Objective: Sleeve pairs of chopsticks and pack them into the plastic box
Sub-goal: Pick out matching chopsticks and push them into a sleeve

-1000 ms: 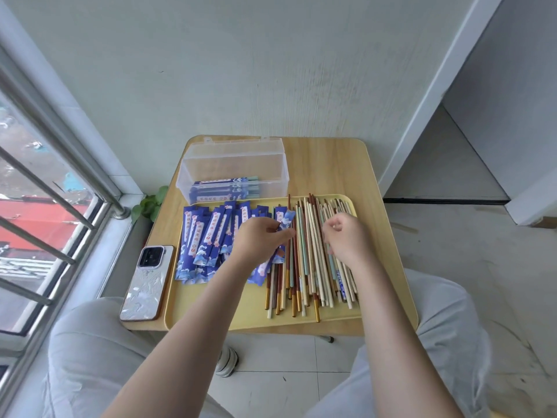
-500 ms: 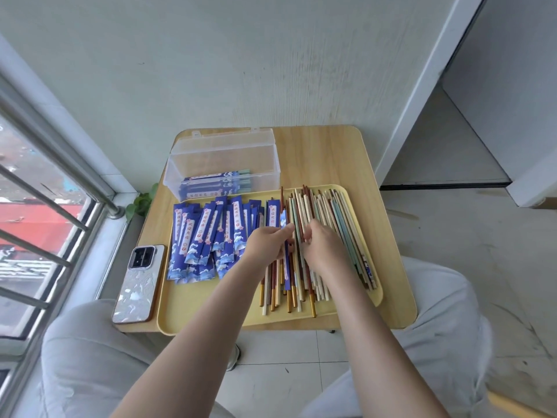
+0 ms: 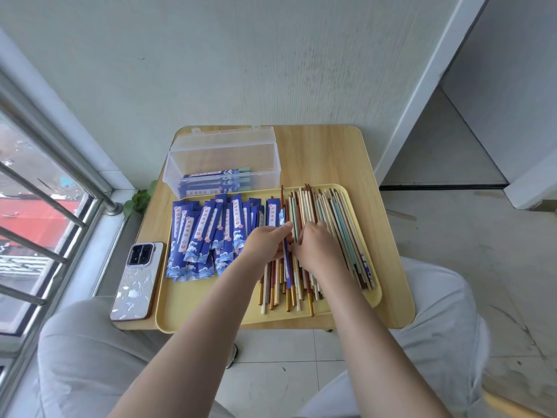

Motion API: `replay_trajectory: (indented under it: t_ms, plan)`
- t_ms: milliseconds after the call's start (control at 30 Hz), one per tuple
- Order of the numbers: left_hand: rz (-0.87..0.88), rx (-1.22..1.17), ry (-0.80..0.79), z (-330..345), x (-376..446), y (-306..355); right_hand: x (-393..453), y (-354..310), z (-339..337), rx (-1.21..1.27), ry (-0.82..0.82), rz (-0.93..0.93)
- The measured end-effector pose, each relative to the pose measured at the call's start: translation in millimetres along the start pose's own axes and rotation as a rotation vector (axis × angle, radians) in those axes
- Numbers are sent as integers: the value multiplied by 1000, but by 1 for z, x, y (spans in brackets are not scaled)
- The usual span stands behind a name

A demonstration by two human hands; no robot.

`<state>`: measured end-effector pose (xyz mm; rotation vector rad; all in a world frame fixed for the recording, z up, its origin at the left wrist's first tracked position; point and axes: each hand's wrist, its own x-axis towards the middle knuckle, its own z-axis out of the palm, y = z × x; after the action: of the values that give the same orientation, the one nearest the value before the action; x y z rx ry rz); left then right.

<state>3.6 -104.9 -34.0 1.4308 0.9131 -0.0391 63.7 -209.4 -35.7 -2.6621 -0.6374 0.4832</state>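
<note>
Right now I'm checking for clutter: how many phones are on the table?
1. The phone lies camera-side up on the table's near left corner, beside the yellow tray; none other shows.

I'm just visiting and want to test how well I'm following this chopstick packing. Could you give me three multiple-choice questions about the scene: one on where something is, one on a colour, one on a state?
1. Where does the phone lie?
A. inside the clear plastic box
B. on the wooden table, left of the yellow tray
C. on the floor

2. What colour are the paper sleeves?
A. mainly blue
B. plain red
C. green

3. What state is the clear plastic box in?
A. lid shut
B. open and empty
C. open, with a few sleeved pairs inside

Answers:
1 B: the phone rests on the wooden table beside the yellow tray.
2 A: the sleeves are blue with white wave prints.
3 C: the lid stands back and sleeved pairs show through the wall.
</note>
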Motion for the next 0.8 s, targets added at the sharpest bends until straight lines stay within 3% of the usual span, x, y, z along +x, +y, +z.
replay_trajectory:
  t_ms: [367,533,800]
  plan:
    - [-44,-103,-24,-1,0,0,-4,0,5,87,82,10]
    - [-48,-97,-29,1,-2,1,-1,3,-1,136,-4,35]
    - [-54,-78,-36,0,2,0,8,-6,-4,-5,-67,27]
